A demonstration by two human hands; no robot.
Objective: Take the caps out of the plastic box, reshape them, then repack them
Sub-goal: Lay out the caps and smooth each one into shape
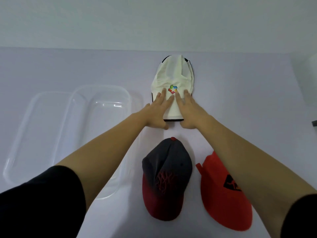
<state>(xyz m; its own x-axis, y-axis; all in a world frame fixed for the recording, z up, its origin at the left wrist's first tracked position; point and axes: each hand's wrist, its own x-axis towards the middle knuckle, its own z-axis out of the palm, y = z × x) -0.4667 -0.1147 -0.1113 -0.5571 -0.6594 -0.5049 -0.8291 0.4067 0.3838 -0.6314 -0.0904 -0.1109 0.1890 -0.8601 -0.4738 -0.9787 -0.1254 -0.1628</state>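
Looks like a staged recording or test bench, not a home or shop. Evidence: plain white table (51,69) runs straight into a bare pale wall (120,19) at the far edge, with flat, even lighting. On the table sit only a clear plastic box (96,107) with what seems to be its clear lid (25,134) on the left, and three caps laid out on the right: white cap (173,74) far, grey-and-maroon cap (164,177) and red cap (221,203) near. Small dark item at the right edge is too cropped to identify.
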